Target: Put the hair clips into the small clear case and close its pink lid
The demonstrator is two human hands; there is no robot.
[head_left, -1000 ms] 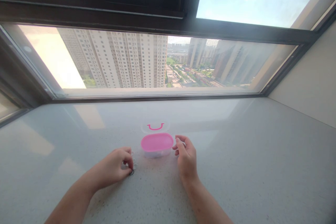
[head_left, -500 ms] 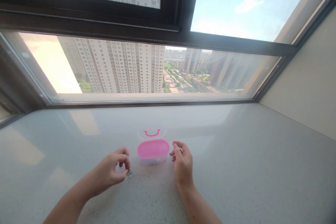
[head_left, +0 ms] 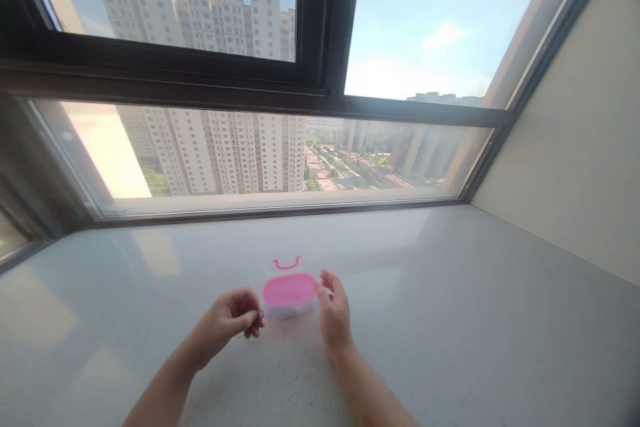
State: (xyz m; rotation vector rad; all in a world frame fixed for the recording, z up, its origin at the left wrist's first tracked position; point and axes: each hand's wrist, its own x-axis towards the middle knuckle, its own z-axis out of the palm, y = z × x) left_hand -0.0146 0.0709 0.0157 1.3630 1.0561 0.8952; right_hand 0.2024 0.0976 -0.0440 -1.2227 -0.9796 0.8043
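My left hand (head_left: 233, 317) pinches a small dark, ring-shaped thing (head_left: 259, 315) between thumb and forefinger, just off the left end of an oval plastic box (head_left: 289, 289). The box has a pink top and see-through sides, and sits on the pale speckled surface. At its right end is my right hand (head_left: 334, 307), with fingers apart and slightly bent; the thumb appears to touch the pink rim. Directly behind the box lies a pink curved handle (head_left: 287, 265), seemingly on a clear piece that is hard to make out.
A pale, glossy windowsill counter (head_left: 425, 320) spreads around the box. Along its far edge runs a dark window frame (head_left: 280, 211), with tall buildings outside. A plain wall (head_left: 565, 147) bounds the right side.
My left hand has lifted the small dark thing from the counter and come closer to the box. My right hand has moved in to the box's right end. The view has tilted up.
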